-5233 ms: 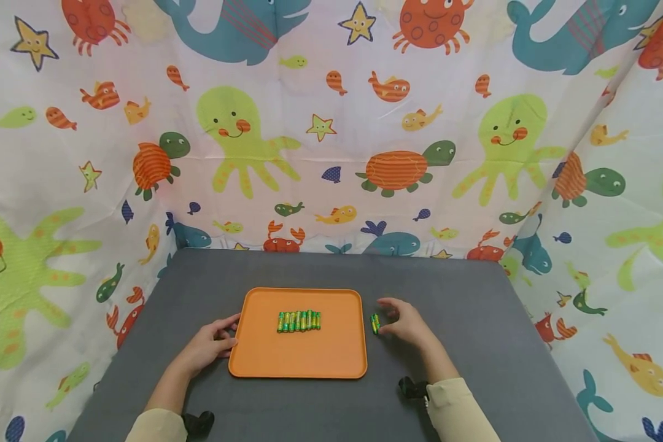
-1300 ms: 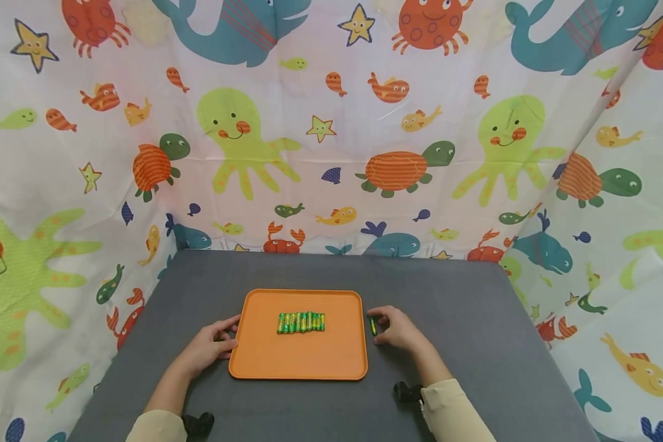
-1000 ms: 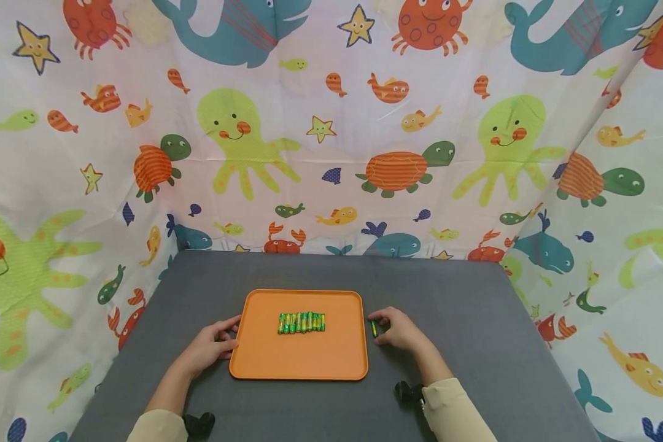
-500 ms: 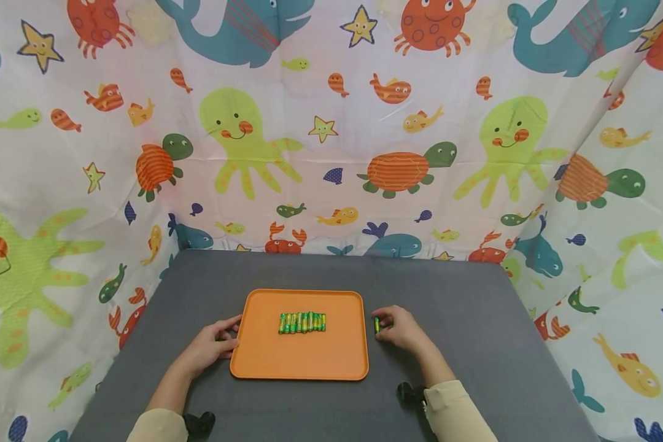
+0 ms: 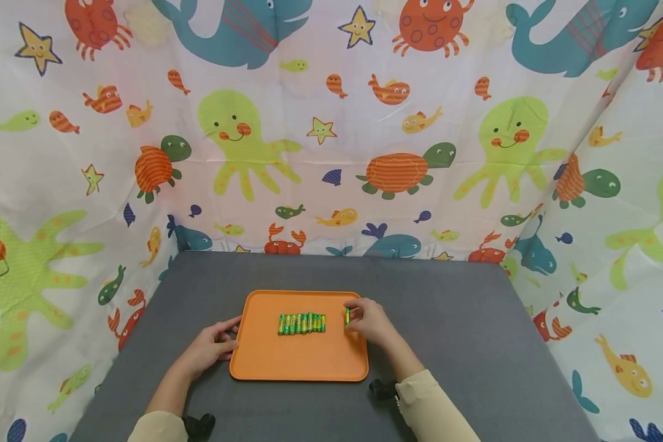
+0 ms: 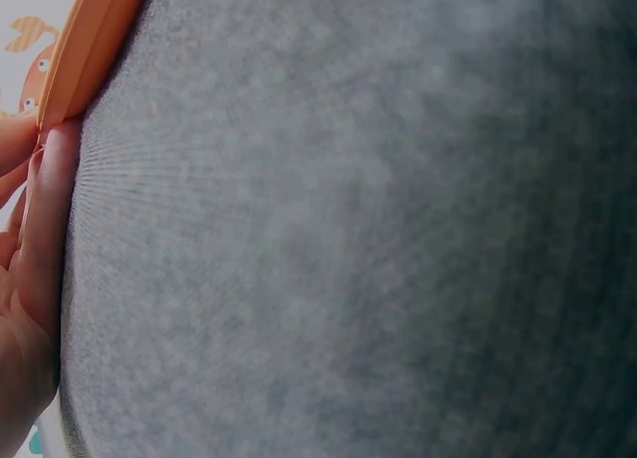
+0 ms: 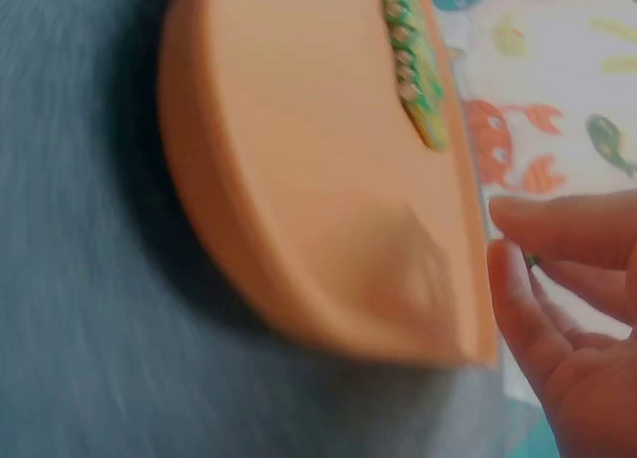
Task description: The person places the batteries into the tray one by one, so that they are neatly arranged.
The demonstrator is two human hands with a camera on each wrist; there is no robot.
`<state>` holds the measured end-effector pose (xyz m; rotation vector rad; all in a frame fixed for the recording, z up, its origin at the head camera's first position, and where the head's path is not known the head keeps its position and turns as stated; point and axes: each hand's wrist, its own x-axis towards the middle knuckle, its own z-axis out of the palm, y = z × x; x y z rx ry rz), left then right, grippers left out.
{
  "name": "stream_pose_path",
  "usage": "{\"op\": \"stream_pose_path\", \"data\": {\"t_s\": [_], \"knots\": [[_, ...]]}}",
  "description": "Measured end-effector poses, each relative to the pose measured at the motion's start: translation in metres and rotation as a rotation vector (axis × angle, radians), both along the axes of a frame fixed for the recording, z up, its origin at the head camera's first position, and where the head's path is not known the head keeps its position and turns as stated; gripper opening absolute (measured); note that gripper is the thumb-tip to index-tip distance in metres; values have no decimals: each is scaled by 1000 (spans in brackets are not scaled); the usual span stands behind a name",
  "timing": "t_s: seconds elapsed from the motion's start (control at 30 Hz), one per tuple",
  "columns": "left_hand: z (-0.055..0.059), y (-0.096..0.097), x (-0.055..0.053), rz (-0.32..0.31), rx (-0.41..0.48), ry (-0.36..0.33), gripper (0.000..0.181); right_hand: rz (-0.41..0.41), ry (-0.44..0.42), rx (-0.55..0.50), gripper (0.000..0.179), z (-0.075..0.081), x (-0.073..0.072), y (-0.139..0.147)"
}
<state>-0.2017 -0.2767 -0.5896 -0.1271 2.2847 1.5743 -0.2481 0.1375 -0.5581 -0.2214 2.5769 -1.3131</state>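
My right hand (image 5: pixel 369 320) is over the right side of the orange tray (image 5: pixel 298 362), pinching a small green and yellow battery (image 5: pixel 347 316) upright between thumb and fingers. In the right wrist view the fingers (image 7: pixel 557 229) hide nearly all of it. Several like batteries (image 5: pixel 302 323) lie side by side in a row on the tray, left of this hand. At the tray's left edge, the fingertips of my left hand (image 5: pixel 212 342) touch the rim, thumb and index finger spread along it. In the left wrist view the left fingers (image 6: pixel 45 219) meet the tray's edge.
A grey cloth-covered table (image 5: pixel 447 319) lies under the tray. Behind it and on both sides hangs a white curtain (image 5: pixel 309 172) printed with sea animals. A black wrist strap (image 5: pixel 383 390) shows by the right sleeve.
From beside the tray, my right hand has moved left over it with the battery. Earlier, one more battery joined the row's right end. The left hand stays at the rim.
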Motion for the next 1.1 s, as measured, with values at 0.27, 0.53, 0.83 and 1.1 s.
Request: {"op": "stream_pose_path", "data": {"t_s": [0.27, 0.53, 0.83, 1.1], "knots": [[0, 1, 1, 8, -3, -11, 63, 60, 42, 86, 50, -15, 1, -31], [-1, 3, 1, 8, -9, -7, 64, 92, 28, 61, 53, -11, 5, -45], [0, 4, -2, -4, -9, 3, 64, 68, 23, 26, 59, -10, 8, -39], [-3, -1, 4, -9, -23, 16, 63, -21, 120, 2, 48, 2, 25, -6]]}}
